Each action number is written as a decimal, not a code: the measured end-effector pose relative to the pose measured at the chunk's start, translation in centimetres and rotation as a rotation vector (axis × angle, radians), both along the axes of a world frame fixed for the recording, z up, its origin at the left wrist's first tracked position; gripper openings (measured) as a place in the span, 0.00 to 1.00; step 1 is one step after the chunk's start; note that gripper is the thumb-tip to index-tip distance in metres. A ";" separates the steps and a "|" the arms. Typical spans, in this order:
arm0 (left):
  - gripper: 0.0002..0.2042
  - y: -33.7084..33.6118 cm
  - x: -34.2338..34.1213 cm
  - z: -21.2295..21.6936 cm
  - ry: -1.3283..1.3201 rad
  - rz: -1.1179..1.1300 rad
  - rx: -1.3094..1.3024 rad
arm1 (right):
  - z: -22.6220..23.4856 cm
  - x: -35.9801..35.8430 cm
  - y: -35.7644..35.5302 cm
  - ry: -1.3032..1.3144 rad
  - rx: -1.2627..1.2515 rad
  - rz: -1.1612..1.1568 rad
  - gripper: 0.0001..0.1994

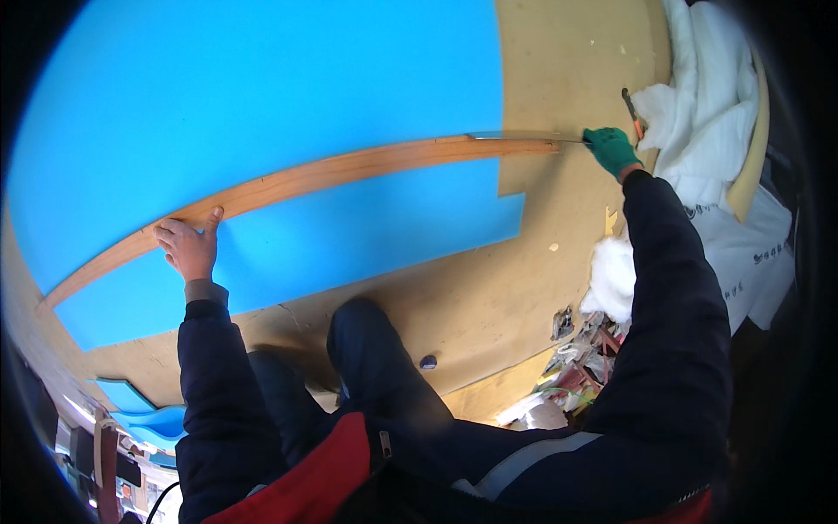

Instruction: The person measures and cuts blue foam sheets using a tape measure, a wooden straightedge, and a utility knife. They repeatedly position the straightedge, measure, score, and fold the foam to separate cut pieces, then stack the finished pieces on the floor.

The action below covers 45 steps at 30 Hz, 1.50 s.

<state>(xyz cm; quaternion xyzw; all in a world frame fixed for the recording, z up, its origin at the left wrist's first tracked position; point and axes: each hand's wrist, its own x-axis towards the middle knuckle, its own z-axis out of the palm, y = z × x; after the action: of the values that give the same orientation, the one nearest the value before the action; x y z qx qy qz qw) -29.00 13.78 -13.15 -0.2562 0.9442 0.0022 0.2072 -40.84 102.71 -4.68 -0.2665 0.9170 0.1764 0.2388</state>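
**Foam sheet under wooden straightedge**

Head view: the blue foam sheet [262, 96], large, flat and smooth, covers the counter [576, 52] at far left. The left hand [190, 246] presses the long wooden batten [297, 182], fingers spread open. The gloved right hand [611, 148] grips a knife [515, 135].

Long wooden batten [297, 182] flat across blue foam sheet [262, 96]; knife blade [524, 136] alongside.

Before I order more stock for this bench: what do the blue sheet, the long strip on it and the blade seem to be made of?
The blue sheet looks like foam: matte, even colour, a clean cut edge. The long strip looks like bare wood, tan with grain lines, under the left hand. The blade in the gloved right hand looks like metal, thin, grey and shiny.
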 end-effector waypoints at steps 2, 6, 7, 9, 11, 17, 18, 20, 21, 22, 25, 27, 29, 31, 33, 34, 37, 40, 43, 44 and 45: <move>0.66 0.2 -0.2 0.4 -0.024 0.002 -0.005 | 1.8 0.1 4.5 0.081 0.058 0.025 0.04; 0.66 0.4 -0.2 0.6 -0.035 0.018 -0.011 | 6.7 5.6 9.4 0.199 0.070 -0.275 0.07; 0.66 0.4 -0.1 0.5 -0.018 0.014 -0.024 | 7.5 7.7 9.5 0.281 0.101 -0.389 0.08; 0.67 0.5 0.1 0.2 0.014 0.003 -0.037 | 7.9 11.2 8.0 0.418 0.049 -0.726 0.11; 0.67 0.3 0.1 -0.2 0.033 -0.024 -0.064 | 6.2 11.7 4.7 0.593 -0.124 -0.902 0.14; 0.68 -1.1 0.4 -1.0 0.019 -0.014 0.011 | -1.8 -0.7 -10.7 0.659 -0.724 -0.576 0.39; 0.67 -1.3 0.5 -1.4 0.002 -0.034 -0.026 | -2.2 -0.5 -13.6 0.541 -0.724 -0.606 0.39; 0.67 -1.7 0.6 -2.6 0.031 -0.106 -0.152 | -4.0 2.1 -20.5 0.413 -0.694 -0.420 0.39; 0.66 -1.7 0.6 -3.3 -0.007 -0.156 -0.179 | -5.2 4.4 -24.5 0.324 -0.671 -0.406 0.40; 0.66 -2.0 0.4 -3.7 -0.120 -0.177 -0.261 | -5.9 6.2 -27.8 0.246 -0.687 -0.367 0.41; 0.65 -2.2 0.7 -3.3 0.008 -0.212 -0.190 | -7.9 9.1 -35.6 0.197 -0.633 -0.283 0.41; 0.62 -2.3 1.0 -1.8 0.107 -0.296 -0.085 | -8.0 9.7 -37.2 0.281 -0.492 -0.351 0.40; 0.48 -2.9 1.5 0.7 0.221 -0.451 -0.075 | -8.0 9.7 -37.7 0.263 -0.484 -0.339 0.38; 0.42 -3.4 1.5 3.0 0.216 -0.536 -0.054 | -7.4 10.0 -37.4 0.266 -0.429 -0.337 0.37; 0.33 -3.4 1.1 4.9 0.250 -0.563 0.014 | -6.3 10.4 -37.3 0.296 -0.477 -0.295 0.37; 0.32 -3.6 1.1 5.8 0.225 -0.587 -0.005 | -5.6 10.3 -37.5 0.308 -0.456 -0.306 0.36; 0.30 -3.8 -0.4 7.5 0.346 -0.565 0.063 | -3.5 8.2 -37.4 0.421 -0.523 -0.288 0.36; 0.33 -3.5 -3.5 7.7 0.629 -0.502 0.062 | -2.2 3.9 -36.9 0.572 -0.653 -0.312 0.37; 0.39 -2.8 -1.4 7.6 0.655 -0.430 0.152 | -3.2 5.9 -37.0 0.569 -0.835 -0.559 0.39; 0.41 -2.6 1.6 7.6 0.491 -0.461 0.178 | -4.1 8.7 -37.3 0.508 -0.853 -0.747 0.39; 0.42 -2.5 5.2 7.6 0.491 -0.483 0.226 | -5.5 12.6 -37.9 0.440 -0.900 -0.894 0.39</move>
<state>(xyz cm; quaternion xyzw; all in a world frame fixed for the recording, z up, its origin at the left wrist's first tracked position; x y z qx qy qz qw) -23.84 11.28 -5.57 0.0072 0.9929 0.1189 -0.0042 -28.25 64.79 -10.13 0.1075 0.9506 -0.2889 -0.0378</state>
